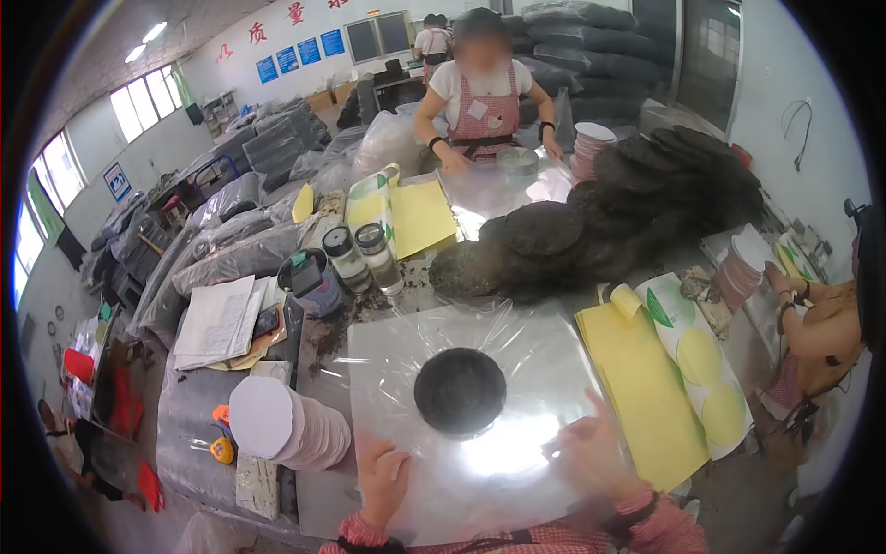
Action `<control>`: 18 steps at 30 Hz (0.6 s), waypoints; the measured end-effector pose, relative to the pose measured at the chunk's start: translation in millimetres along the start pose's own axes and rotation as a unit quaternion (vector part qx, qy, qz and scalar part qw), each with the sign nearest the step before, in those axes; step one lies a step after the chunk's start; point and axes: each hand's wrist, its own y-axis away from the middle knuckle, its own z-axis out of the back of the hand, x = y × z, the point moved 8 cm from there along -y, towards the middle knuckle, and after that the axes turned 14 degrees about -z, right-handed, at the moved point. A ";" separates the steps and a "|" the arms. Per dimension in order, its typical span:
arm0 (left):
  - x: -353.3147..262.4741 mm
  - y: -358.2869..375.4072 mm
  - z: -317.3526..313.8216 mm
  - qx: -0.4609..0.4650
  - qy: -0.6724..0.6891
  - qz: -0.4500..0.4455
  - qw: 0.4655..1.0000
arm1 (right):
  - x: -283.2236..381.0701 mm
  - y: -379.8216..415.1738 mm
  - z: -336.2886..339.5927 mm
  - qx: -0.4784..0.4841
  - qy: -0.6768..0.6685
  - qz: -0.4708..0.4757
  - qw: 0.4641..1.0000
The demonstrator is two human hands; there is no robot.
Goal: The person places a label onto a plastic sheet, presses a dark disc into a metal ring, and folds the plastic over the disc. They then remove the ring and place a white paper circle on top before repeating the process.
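A dark, rough-looking round pad (460, 390) lies at the middle of a clear plastic sheet (392, 369) on the table in front of me. The film is wrinkled around the pad's far side, and a bright glare covers part of it nearer me. My left hand (383, 480) is over the near left part of the sheet, its fingers curled together; what they hold, if anything, does not show. Over the right side of the film is my right hand (598, 454), with blurred fingers whose grip I cannot make out. A stack of white paper discs (286, 423) leans beside my left hand.
Yellow sheets (637, 397) and a green-and-white printed strip (697, 365) lie right. Dark pads (637, 208) are heaped behind. Two jars (360, 258), papers (217, 323) and a tape measure (221, 451) are left. Co-workers stand across (484, 102) and right (826, 319).
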 end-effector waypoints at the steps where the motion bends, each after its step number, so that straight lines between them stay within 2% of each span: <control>1: 0.4 7.8 12.7 -0.005 -0.037 0.033 0.999 | 18.0 0.8 12.7 0.023 -0.111 0.003 0.994; 2: 1.0 14.6 17.2 0.006 -0.033 0.042 0.999 | 34.3 -6.8 37.5 -0.028 -0.132 0.035 0.990; 3: 30.2 35.0 24.9 -0.083 0.115 0.249 0.958 | 42.7 -10.0 63.7 -0.079 -0.150 0.069 0.983; 4: 49.8 61.2 17.3 -0.173 0.252 0.432 0.848 | 27.5 -15.9 75.5 -0.080 -0.146 0.067 0.984; 5: 48.2 66.5 13.4 -0.178 0.256 0.432 0.846 | -1.0 -28.3 93.7 -0.138 -0.162 0.047 0.976; 6: 40.0 86.2 -18.8 -0.069 0.361 0.499 0.785 | -29.0 -36.8 109.2 -0.194 -0.176 0.031 0.965; 7: 23.8 104.3 -48.7 0.040 0.458 0.545 0.701 | -70.8 -38.0 102.6 -0.137 -0.166 -0.035 0.976; 8: 2.0 105.6 -69.1 0.060 0.565 0.520 0.637 | -95.5 -28.3 85.9 -0.086 -0.093 -0.078 0.989; 9: -26.9 98.4 -85.2 0.082 0.664 0.485 0.563 | -164.1 -32.9 61.6 0.045 -0.334 -0.142 0.931; 10: -57.0 64.2 -80.0 0.099 0.731 0.494 0.460 | -133.6 4.7 29.6 0.041 -0.379 -0.321 0.867; 11: -58.1 49.7 -72.2 0.093 0.736 0.490 0.459 | -109.4 22.5 2.5 0.130 -0.383 -0.370 0.837; 13: -41.3 17.4 -34.4 -0.105 0.847 0.354 0.384 | -45.2 41.6 -3.6 0.261 -0.346 -0.274 0.859; 14: -22.3 27.7 -26.3 -0.137 0.802 0.346 0.467 | -36.2 36.4 21.1 0.273 -0.442 -0.172 0.837; 15: -19.9 38.8 -29.7 -0.132 0.802 0.349 0.467 | -31.6 28.1 57.7 0.280 -0.529 -0.065 0.798; 16: -3.9 63.7 -34.7 -0.003 0.578 0.390 0.717 | -35.0 12.7 88.4 0.190 -0.451 -0.031 0.872; 17: 13.6 84.8 -31.0 0.124 0.278 0.377 0.875 | -34.8 -0.6 108.4 0.096 -0.364 0.004 0.926; 18: 7.6 90.1 -37.6 0.194 0.073 0.195 0.959 | -60.0 -8.4 114.3 -0.068 -0.222 -0.050 0.971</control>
